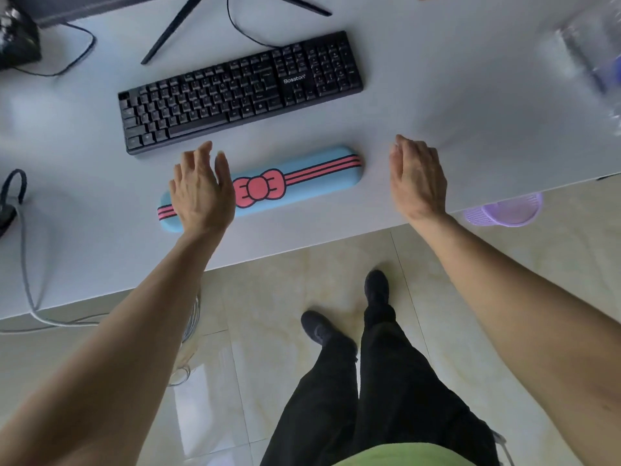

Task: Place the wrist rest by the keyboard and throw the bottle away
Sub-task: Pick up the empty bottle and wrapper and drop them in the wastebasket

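Note:
A light blue wrist rest with a pink bow and stripes lies on the white desk, just in front of the black keyboard and parallel to it. My left hand hovers over the wrist rest's left part, fingers spread, holding nothing. To the right of the rest's end, my right hand is over bare desk, open and empty. A clear plastic bottle, blurred, lies at the desk's far right edge.
A purple mesh waste basket stands on the tiled floor under the desk's right front edge. Monitor stand legs and cables sit behind the keyboard. A grey cable hangs off the left front. My legs and shoes stand below.

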